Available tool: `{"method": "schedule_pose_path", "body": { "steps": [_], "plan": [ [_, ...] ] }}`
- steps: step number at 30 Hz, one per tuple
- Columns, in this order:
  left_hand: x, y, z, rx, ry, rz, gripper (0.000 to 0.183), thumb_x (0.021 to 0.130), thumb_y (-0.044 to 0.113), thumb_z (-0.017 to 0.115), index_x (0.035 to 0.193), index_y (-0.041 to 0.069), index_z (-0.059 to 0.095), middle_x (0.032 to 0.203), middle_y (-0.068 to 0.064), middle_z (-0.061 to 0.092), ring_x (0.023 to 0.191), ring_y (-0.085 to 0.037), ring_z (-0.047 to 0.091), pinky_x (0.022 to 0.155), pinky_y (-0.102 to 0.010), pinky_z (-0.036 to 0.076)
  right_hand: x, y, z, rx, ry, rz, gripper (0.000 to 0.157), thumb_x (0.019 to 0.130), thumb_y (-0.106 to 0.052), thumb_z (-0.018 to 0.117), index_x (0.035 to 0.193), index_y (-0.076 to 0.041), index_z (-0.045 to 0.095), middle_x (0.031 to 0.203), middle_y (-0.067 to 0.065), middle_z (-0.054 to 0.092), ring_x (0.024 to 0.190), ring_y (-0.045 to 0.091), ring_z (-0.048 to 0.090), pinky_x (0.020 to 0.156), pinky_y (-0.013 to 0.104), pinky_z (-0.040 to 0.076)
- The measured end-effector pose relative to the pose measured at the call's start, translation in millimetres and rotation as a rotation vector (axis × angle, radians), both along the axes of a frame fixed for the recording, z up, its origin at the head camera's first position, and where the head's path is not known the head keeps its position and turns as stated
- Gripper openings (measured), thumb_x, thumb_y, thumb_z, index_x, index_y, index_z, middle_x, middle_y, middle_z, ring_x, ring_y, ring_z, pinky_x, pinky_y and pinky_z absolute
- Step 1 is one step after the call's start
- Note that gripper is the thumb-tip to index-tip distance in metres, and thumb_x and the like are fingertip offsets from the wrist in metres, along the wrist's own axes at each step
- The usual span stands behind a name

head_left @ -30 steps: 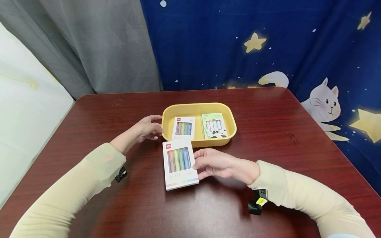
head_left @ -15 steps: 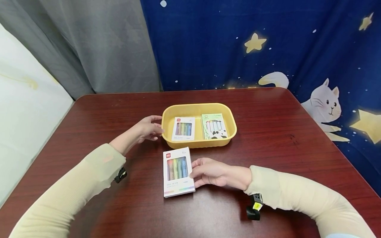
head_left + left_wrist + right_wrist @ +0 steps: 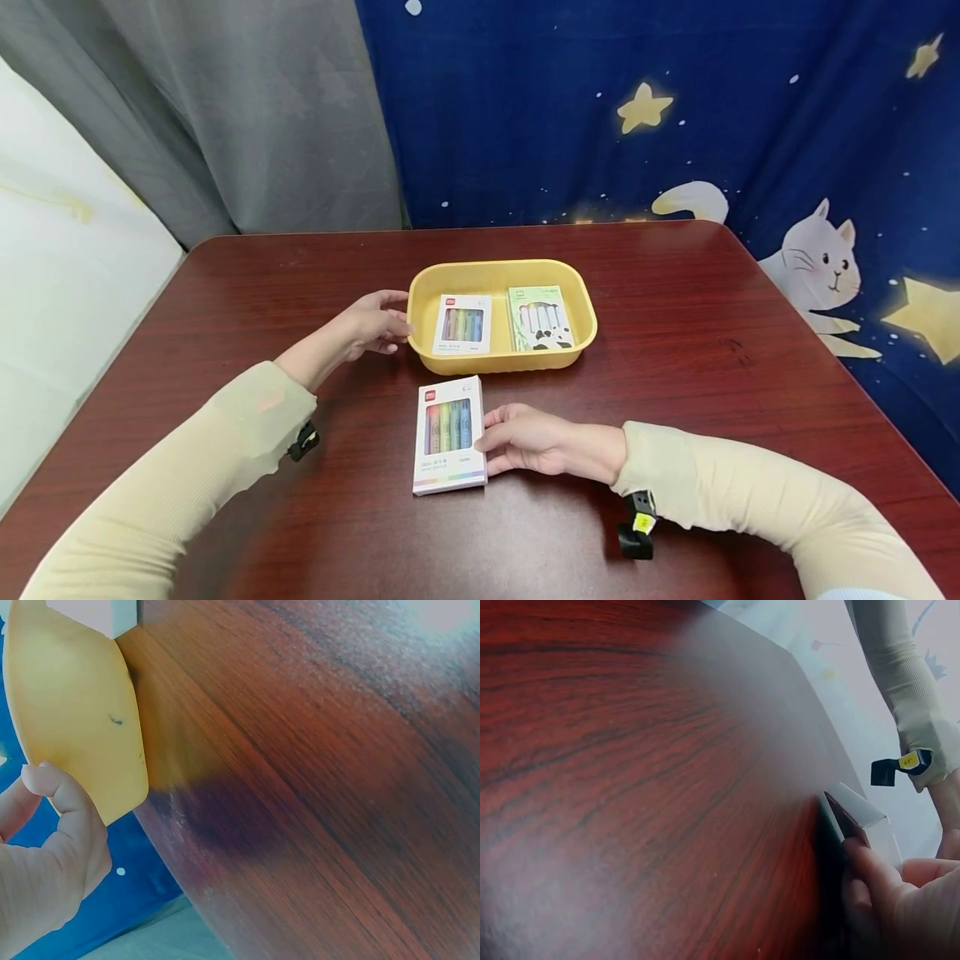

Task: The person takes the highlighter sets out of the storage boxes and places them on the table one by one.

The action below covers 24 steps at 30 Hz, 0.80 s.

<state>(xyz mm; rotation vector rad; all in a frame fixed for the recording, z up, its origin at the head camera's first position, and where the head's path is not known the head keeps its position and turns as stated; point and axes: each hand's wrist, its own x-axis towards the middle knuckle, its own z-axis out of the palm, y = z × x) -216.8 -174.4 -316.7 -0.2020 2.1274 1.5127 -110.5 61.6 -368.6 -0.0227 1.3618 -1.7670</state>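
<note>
My right hand grips a white box of coloured pens by its right edge, in front of the yellow tray. Rainbow-coloured pens show through the box's window, and its face is tilted up towards me. In the right wrist view the thumb and fingers pinch the side of this white box. My left hand holds the tray's left end; in the left wrist view its bent finger and thumb are at the tray's outer wall.
Inside the tray lie a similar white box of pens on the left and a green box of pens with pandas on the right. The dark red wooden table reaches back to a grey curtain and a blue starry cloth.
My right hand has drawn the white box towards me, away from the tray's front edge, uncovering the box in the tray. Lately it has shifted only slightly. The left hand and tray have stayed put.
</note>
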Motion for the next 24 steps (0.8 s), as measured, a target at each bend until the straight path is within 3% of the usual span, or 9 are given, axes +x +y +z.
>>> {"method": "schedule_pose_path", "body": {
  "steps": [9, 24],
  "plan": [
    [0.6, 0.8, 1.5, -0.017, -0.001, 0.004, 0.066, 0.089, 0.003, 0.055, 0.144, 0.011, 0.02, 0.112, -0.012, 0.048, 0.07, -0.013, 0.054, 0.058, -0.02, 0.047, 4.2, -1.3, 2.0, 0.055, 0.026, -0.039, 0.028, 0.085, 0.014, 0.042, 0.112, 0.013, 0.038, 0.097, 0.019, 0.058, 0.092, 0.025, 0.06, 0.089, 0.043, 0.046],
    [0.6, 1.1, 1.7, -0.013, -0.001, 0.003, 0.067, 0.089, 0.002, 0.054, 0.145, 0.011, 0.019, 0.117, -0.015, 0.047, 0.069, -0.012, 0.055, 0.057, -0.02, 0.047, 1.4, 9.7, 15.8, 0.131, 0.042, 0.016, 0.045, 0.085, 0.011, 0.043, 0.126, 0.017, 0.026, 0.11, 0.028, 0.053, 0.089, 0.023, 0.059, 0.09, 0.046, 0.045]
  ]
}}
